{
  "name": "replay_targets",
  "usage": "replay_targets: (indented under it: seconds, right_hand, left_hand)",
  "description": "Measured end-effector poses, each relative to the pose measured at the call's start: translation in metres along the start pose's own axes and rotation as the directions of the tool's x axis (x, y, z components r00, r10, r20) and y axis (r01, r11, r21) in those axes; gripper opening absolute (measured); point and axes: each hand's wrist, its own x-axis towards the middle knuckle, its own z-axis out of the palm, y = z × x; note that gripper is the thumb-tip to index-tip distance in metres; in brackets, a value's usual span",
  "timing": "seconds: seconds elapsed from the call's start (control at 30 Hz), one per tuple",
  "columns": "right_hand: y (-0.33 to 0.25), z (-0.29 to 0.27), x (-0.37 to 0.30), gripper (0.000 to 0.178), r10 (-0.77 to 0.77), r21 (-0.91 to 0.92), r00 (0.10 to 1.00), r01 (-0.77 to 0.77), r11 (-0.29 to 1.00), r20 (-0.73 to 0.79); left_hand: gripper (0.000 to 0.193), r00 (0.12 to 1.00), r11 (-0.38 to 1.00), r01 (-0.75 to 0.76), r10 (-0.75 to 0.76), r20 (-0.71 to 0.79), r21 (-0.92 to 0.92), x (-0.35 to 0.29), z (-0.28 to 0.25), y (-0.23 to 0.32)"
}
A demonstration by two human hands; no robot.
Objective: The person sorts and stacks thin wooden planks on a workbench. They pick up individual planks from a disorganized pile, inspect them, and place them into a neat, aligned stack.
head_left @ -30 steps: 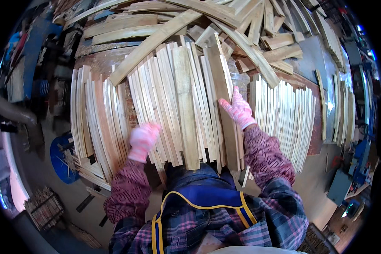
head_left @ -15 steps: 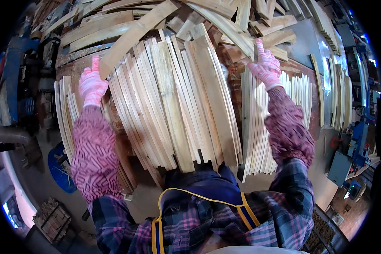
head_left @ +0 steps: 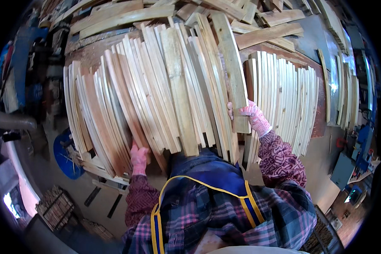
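Both my hands wear pink-and-white knit gloves. On the right, my right hand [head_left: 256, 118] is closed around the near part of a flat wooden board [head_left: 231, 59], thumb on its top face. The board lies along the right side of the middle row of wooden strips [head_left: 150, 91]. Lower and to the left, my left hand [head_left: 139, 158] is curled at the near end of a reddish wooden strip [head_left: 125, 93] on that row's left side. Its grip is partly hidden by the wood. A wider, weathered board [head_left: 175, 80] lies on top of the row.
More upright rows of strips stand at the left [head_left: 99, 106] and right [head_left: 283, 97]. Loose planks [head_left: 127, 27] are heaped along the far side. A blue round tub [head_left: 67, 156] sits on the floor at left, near a crate of wood pieces [head_left: 55, 207]. Machinery [head_left: 347, 161] stands at right.
Both hands have come back from the far ends of the strips toward my body and closed on wood. The diagonal plank at the far left no longer lies there.
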Motion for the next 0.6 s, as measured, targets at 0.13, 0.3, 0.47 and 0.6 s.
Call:
replay_targets:
  seconds: [0.13,0.3,0.47,0.6]
  right_hand:
    - [0.028,-0.018,0.018,0.095,-0.128,-0.549,0.951,-0.049,0.835,-0.28]
    - [0.042,-0.02,0.03,0.109,-0.049,-0.731,0.925,-0.264,0.63,-0.376]
    - [0.045,-0.015,0.021,0.118,-0.182,-0.638,0.941,-0.046,0.769,-0.287]
    - [0.016,0.029,0.017,0.118,0.003,-0.576,0.91,-0.265,0.773,-0.415]
  left_hand:
    - [0.067,0.991,0.965,-0.136,0.136,0.016,0.224,0.031,0.004,-0.006]
    - [0.065,0.962,0.917,-0.211,0.257,-0.096,0.339,0.09,0.019,0.039]
    - [0.052,0.862,0.854,-0.473,0.5,-0.087,0.215,0.118,0.026,0.047]
    - [0.059,0.877,0.79,-0.334,0.461,-0.137,0.514,0.133,0.015,0.033]
